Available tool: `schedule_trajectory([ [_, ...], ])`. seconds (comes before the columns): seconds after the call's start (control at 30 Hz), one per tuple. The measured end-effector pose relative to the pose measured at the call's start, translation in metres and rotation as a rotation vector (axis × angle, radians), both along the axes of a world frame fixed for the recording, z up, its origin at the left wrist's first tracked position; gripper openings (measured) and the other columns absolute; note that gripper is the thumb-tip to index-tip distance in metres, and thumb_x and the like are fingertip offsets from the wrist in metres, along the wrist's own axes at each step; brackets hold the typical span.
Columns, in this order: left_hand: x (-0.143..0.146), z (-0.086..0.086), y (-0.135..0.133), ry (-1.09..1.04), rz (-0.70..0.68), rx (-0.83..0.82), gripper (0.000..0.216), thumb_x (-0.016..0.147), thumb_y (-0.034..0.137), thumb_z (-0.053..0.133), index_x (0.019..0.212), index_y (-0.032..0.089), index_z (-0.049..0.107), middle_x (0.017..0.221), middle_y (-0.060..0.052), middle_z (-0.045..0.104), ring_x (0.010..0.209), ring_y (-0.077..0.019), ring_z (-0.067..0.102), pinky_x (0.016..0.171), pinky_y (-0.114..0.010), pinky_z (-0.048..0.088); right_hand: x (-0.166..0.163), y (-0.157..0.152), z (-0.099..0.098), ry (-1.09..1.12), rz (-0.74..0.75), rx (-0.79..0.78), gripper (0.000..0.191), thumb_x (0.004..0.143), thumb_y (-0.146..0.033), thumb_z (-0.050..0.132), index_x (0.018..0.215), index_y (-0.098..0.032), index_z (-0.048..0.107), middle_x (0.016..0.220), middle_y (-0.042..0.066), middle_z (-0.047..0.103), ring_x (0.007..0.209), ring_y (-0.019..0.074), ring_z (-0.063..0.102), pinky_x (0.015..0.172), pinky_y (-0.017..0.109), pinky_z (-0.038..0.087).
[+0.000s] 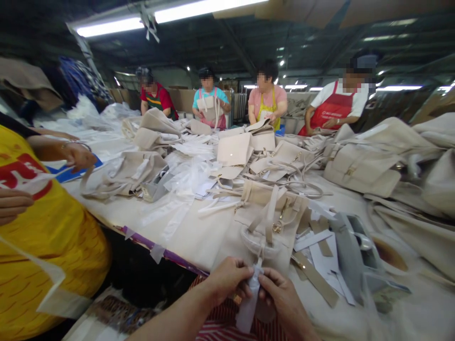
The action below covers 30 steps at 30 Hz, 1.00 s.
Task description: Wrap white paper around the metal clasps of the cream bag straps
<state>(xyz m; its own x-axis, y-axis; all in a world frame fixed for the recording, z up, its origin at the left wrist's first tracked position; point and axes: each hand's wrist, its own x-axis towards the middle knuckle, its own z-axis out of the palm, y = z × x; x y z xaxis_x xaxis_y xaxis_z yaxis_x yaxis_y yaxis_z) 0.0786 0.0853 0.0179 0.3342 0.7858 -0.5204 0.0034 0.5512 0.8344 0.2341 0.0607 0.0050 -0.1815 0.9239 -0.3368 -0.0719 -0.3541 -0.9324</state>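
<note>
Spreading across the view: a long work table (177, 227) covered in pale cloth, heaped with cream handbags, straps, plastic wrap and paper.
Far side: four people in aprons stand behind the table, each with cream bags before them.
Left neighbour: a person in a yellow shirt (46, 227) stands close against the table edge; one hand (78, 155) rests by a slumped bag (124, 175), the other hand (12, 204) is curled at the frame's edge.
Right heap: finished cream handbags (362, 168) lie piled together, well apart from the hands.
Bag being worked: a beige handbag (270, 222) lies flat at the near table edge, its clear-wrapped handle (256, 241) and gold clasp facing up, just beyond both hands.
Around it: loose beige straps (314, 279), white paper slips (313, 239) and a grey plastic-wrapped piece (350, 258) lie to its right, touching or overlapping one another.
Left hand (227, 279): fingers closed in a pinch on a white paper strip (249, 298).
Right hand (280, 293): thumb and fingers pinched narrowly on the same strip, touching the left hand's fingertips.
Strip: hangs down between both hands, below the bag's handle, over a red striped garment (220, 327).
Blocking: nothing lies between the hands and the bag.
</note>
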Motion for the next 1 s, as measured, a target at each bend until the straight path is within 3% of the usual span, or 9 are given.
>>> schedule_trajectory([
  [0.17,0.004,-0.001,-0.004,-0.002,0.067,0.003,0.03,0.067,0.039,0.062,0.081,0.017,0.048,0.049,0.002,0.059,0.036,-0.0092,0.05,0.034,-0.016,0.036,0.0,0.002,-0.003,0.044,-0.031,-0.01,0.042,0.066,-0.047,0.069,0.09,-0.014,0.061,0.051,-0.005,0.053,0.046,0.005,0.043,0.043,0.016,0.028],
  [0.4,0.007,0.013,-0.007,-0.024,0.007,0.043,0.021,0.066,0.029,0.055,0.079,0.013,0.058,0.054,-0.001,0.063,0.042,-0.0099,0.056,0.039,-0.016,0.039,0.0,0.002,-0.004,0.102,-0.075,0.012,0.045,0.067,-0.044,0.07,0.099,-0.016,0.055,0.055,-0.007,0.053,0.048,0.0058,0.046,0.043,0.016,0.031],
  [0.53,0.005,0.017,-0.008,-0.009,-0.004,0.114,0.022,0.066,0.031,0.055,0.077,0.012,0.061,0.055,-0.002,0.063,0.045,-0.0116,0.058,0.042,-0.018,0.042,0.001,0.003,-0.001,0.111,-0.097,-0.012,0.049,0.061,-0.045,0.074,0.096,-0.017,0.056,0.056,-0.007,0.053,0.047,0.0058,0.047,0.042,0.017,0.03],
  [0.77,0.005,0.005,-0.01,0.079,0.03,0.134,0.024,0.07,0.034,0.058,0.079,0.012,0.063,0.049,0.001,0.058,0.039,-0.0082,0.049,0.038,-0.016,0.035,-0.002,0.005,-0.003,0.05,-0.052,-0.025,0.041,0.062,-0.05,0.07,0.08,-0.016,0.056,0.046,-0.007,0.051,0.041,0.0044,0.04,0.042,0.017,0.028],
  [0.87,0.004,-0.001,-0.011,0.072,0.047,0.134,0.026,0.071,0.036,0.058,0.08,0.012,0.064,0.047,0.002,0.054,0.038,-0.0074,0.047,0.038,-0.016,0.032,-0.005,0.006,-0.004,-0.009,-0.123,-0.012,0.046,0.058,-0.052,0.071,0.084,-0.018,0.054,0.045,-0.007,0.051,0.04,0.0068,0.04,0.041,0.019,0.028],
  [1.0,0.0,-0.001,-0.011,0.077,0.054,0.165,0.028,0.072,0.037,0.058,0.08,0.011,0.066,0.045,0.003,0.052,0.038,-0.008,0.047,0.039,-0.017,0.033,-0.01,0.004,-0.004,-0.163,-0.216,0.12,0.035,0.062,-0.05,0.069,0.071,-0.019,0.057,0.05,-0.004,0.052,0.048,0.0099,0.045,0.046,0.022,0.033],
])
